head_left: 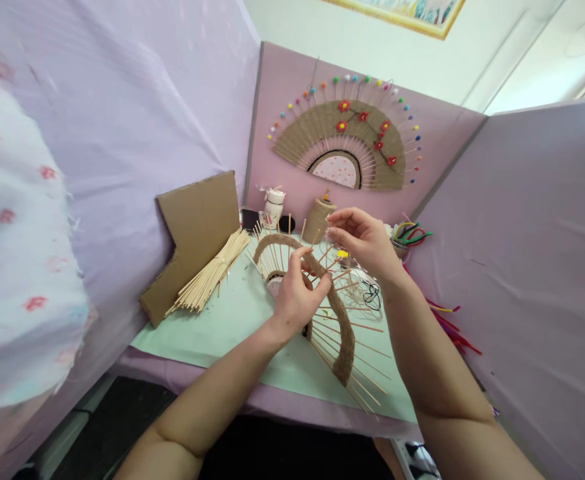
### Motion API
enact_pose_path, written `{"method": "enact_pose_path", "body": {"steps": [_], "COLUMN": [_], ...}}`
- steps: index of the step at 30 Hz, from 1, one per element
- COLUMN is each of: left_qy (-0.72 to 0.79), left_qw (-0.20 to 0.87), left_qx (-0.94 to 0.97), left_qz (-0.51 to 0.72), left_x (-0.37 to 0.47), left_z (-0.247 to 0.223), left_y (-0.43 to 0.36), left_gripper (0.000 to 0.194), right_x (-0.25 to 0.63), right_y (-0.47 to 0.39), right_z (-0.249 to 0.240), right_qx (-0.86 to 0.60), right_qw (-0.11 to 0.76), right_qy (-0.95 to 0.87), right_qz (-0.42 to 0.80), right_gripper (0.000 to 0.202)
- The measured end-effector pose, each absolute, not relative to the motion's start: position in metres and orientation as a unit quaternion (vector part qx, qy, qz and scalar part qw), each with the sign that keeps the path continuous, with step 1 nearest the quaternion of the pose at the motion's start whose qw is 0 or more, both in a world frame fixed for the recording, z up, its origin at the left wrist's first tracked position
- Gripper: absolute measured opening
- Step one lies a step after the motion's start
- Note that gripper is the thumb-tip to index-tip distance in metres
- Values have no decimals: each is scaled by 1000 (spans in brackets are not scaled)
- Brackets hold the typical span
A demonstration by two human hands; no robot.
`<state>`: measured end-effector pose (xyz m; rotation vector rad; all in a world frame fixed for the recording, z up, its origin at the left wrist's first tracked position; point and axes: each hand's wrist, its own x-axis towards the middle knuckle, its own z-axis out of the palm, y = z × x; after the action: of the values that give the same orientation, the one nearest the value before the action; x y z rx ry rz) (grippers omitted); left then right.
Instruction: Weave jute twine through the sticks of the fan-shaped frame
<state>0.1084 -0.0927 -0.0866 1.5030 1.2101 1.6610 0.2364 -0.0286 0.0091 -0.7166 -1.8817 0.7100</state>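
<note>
Brown twine, woven in a curved band through pale sticks, forms the stick fan (343, 327), which lies over the middle and near right of the table (197, 341), its sticks spreading outward past the band. The left hand (297, 290) has its grip closed on the upper part of the band, thumb on the near side and fingers curled over the far side. The right hand (367, 243) is raised just beyond, its thumb and forefinger drawn close together with a small gap; whether they pinch a fine strand is too blurred to tell. A pale green cloth (242, 353) covers the tabletop. To the left, a tied bundle of sticks (209, 273) leans along a cut piece of brown cardboard (199, 220). At the back stand a white jar (274, 203) and a spool of twine (318, 219), the spool partly behind the fan's stick ends. Loose black cord (371, 293) lies to the right of the fan, and red and purple fuzzy stems (452, 327) lie farther right. On the pink panel (282, 73) behind hangs a decorated fan (302, 137) with red flowers and coloured balls at its stick tips.
</note>
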Motion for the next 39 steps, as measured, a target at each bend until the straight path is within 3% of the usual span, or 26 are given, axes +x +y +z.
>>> {"method": "enact_pose_path", "body": {"steps": [15, 24, 30, 39], "left_qy": [463, 470, 464, 419], "left_qw": [297, 286, 290, 320], "left_qx": [562, 568, 566, 560], "left_qz": [618, 612, 616, 639], "left_x": [109, 109, 109, 107], "left_z": [-87, -87, -88, -100], "left_y": [-92, -93, -93, -88], "left_gripper": [51, 51, 51, 51], "right_x": [222, 224, 221, 211], "right_y": [-15, 1, 8, 7], "right_z": [31, 29, 6, -69], "right_qx": [-281, -299, -318, -352], "right_qw": [395, 388, 417, 498], "right_qy": [-854, -791, -766, -670], "right_qz": [192, 367, 372, 423], "right_gripper": [23, 29, 30, 36]}}
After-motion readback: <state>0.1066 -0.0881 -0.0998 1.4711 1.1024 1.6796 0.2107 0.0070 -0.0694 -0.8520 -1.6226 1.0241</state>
